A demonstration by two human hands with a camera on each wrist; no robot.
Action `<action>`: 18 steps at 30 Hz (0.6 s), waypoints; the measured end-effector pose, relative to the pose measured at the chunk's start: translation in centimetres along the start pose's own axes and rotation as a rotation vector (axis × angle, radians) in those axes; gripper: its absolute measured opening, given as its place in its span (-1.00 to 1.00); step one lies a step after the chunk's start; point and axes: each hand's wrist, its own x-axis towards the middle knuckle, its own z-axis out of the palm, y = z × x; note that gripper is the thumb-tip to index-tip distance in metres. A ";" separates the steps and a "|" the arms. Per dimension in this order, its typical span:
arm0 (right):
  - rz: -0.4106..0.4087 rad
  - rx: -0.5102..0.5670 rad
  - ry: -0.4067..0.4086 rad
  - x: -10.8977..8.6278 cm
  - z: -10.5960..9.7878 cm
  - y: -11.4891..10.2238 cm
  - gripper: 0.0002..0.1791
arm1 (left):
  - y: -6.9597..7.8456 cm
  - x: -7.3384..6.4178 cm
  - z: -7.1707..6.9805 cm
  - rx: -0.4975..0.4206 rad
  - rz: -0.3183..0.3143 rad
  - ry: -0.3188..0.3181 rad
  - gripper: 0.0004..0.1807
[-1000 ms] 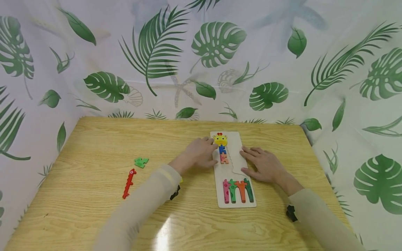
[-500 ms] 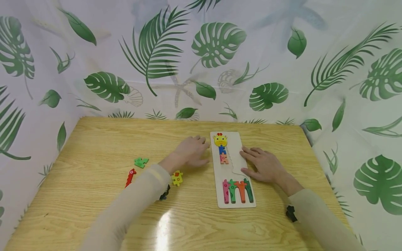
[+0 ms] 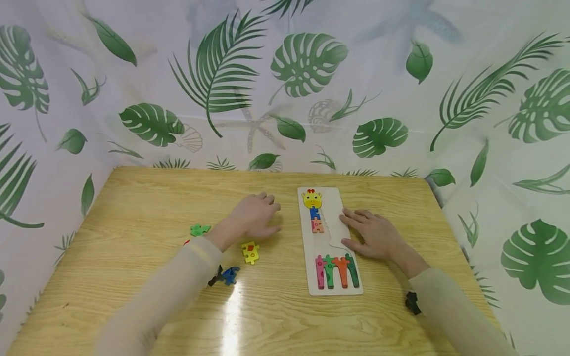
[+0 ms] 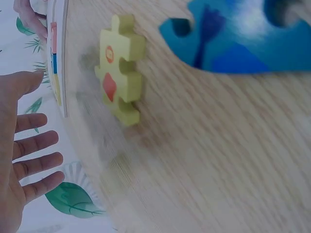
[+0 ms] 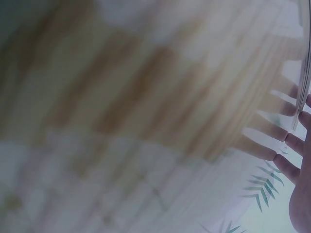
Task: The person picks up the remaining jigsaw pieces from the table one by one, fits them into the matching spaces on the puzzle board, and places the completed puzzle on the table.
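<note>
So we're mid giraffe jigsaw, apparently between pieces. Our left hand (image 3: pixel 255 216) is off the wooden table (image 3: pixel 276 316), fingers loose and holding nothing; our right hand (image 3: pixel 373 235) has its fingers out straight, touching the right edge of the puzzle board (image 3: pixel 331 200), probably to steady it. Already on the board: the giraffe head (image 3: pixel 312 200) at the far end, a blue neck piece (image 3: pixel 314 213) and a salmon neck piece (image 3: pixel 317 226) below it, four legs (image 3: pixel 341 269) at the near end. The middle's a gap.

We'd guess the next move calls for pinching a loose piece by its edges and matching its knobs. The chunky, matte yellow piece (image 3: pixel 251 252) is closest, left of the board; the glossy blue piece (image 3: pixel 230 275) lies nearer, the flat green piece (image 3: pixel 200 230) farther left. A sleeve mostly hides something red (image 3: pixel 186 242).
</note>
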 end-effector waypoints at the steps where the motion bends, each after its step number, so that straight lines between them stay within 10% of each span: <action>1: 0.001 -0.002 -0.005 0.0 0.0 0.0 -0.13 | -0.2 -0.2 0.1 0.002 -0.003 -0.003 -0.27; 18: -0.008 -0.006 0.009 0.1 0.2 0.1 -0.13 | -3.8 -4.1 1.0 -0.063 -0.097 0.064 -0.30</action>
